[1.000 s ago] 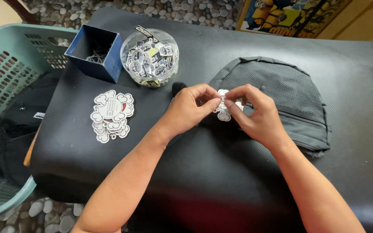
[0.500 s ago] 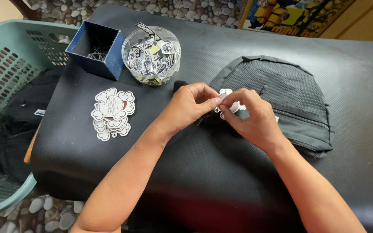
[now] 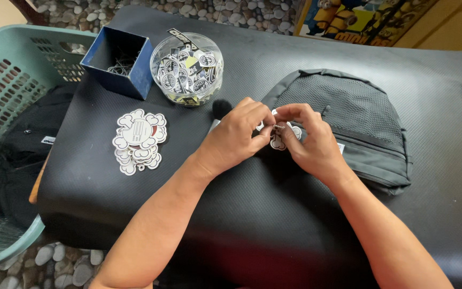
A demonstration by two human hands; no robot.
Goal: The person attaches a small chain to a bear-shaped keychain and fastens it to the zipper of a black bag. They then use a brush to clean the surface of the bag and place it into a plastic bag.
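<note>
Both hands meet over the front edge of the dark grey backpack [image 3: 348, 123], which lies flat on the black worktop [image 3: 188, 203]. The left hand [image 3: 236, 136] and the right hand [image 3: 308, 144] pinch a small cloud-shaped white tag [image 3: 278, 141] between their fingertips, with what looks like a tiny metal ring at its top; the fingers hide most of it. The tag looks light, thin and fairly stiff, probably smooth-faced and a bit slippery, so a hold on its edges near the ring seems safest; the ring itself is fiddly and easy to drop. The backpack is soft and limp, with a mesh panel. To the left lie a stack of matching tags [image 3: 137, 142], a clear tub of round badges [image 3: 187, 67], a blue box [image 3: 117, 61] and a green basket [image 3: 6, 134]
</note>
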